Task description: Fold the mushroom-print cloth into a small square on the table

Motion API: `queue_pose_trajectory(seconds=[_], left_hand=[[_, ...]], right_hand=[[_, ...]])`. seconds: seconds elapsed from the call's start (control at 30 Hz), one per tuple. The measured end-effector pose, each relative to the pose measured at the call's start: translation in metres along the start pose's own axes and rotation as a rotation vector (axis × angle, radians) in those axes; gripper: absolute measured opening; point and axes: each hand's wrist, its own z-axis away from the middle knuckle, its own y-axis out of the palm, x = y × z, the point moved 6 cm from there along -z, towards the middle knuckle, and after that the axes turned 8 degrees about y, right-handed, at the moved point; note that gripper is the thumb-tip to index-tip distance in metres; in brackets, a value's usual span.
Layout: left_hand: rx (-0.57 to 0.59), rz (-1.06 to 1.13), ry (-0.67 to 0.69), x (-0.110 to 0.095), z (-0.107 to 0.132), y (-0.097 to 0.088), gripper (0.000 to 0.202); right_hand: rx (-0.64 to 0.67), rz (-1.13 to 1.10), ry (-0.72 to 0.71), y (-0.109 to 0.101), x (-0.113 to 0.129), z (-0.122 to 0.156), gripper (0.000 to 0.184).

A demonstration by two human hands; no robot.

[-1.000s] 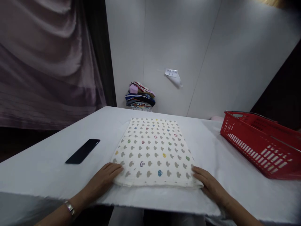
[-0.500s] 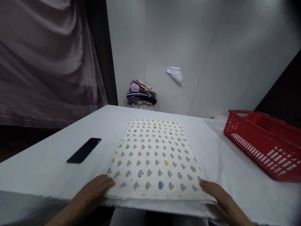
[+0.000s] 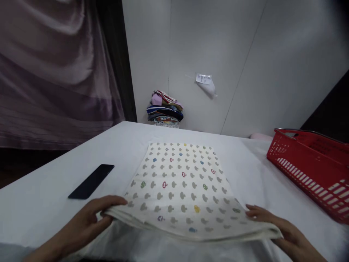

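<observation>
A folded cream cloth (image 3: 177,182) with grey and coloured mushroom prints lies on the white-covered table (image 3: 234,160). Its near edge sags between my hands and is raised off the tabletop, showing several layers. My left hand (image 3: 92,218) pinches the near left corner, fingers on top and thumb beneath. At the near right corner, my right hand (image 3: 278,225) is closed on the cloth's edge; its thumb is mostly hidden. The cloth's far end rests flat.
A dark flat phone-like slab (image 3: 91,182) lies left of the cloth. On the right stands a red plastic basket (image 3: 308,163). Folded fabrics (image 3: 165,109) are stacked beyond the table's far edge, by the wall. A pinkish curtain (image 3: 54,80) hangs at the left.
The cloth's near edge has risen off the table and now curves between my hands. My hands have moved apart and gripped its corners. The view has shifted slightly.
</observation>
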Motion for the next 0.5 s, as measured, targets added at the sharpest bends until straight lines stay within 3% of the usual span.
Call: queue_pose_trajectory(seconds=[0.13,0.27,0.4,0.5], left_hand=[[-0.104,0.161,-0.118,0.019,-0.069,-0.025,0.029],[-0.240,0.202,-0.284,0.048,-0.157,-0.038,0.035],[-0.255,0.195,-0.424,0.090,-0.233,-0.018,0.045],[-0.277,0.123,-0.563,0.125,-0.254,0.009,0.044]], right_hand=[[-0.034,-0.226,0.173,-0.024,0.002,-0.066,0.038],[-0.146,-0.452,0.279,-0.040,-0.005,-0.160,0.042],[-0.184,-0.588,0.458,-0.027,-0.023,-0.260,0.036],[-0.182,-0.532,0.598,0.002,-0.044,-0.304,0.034]])
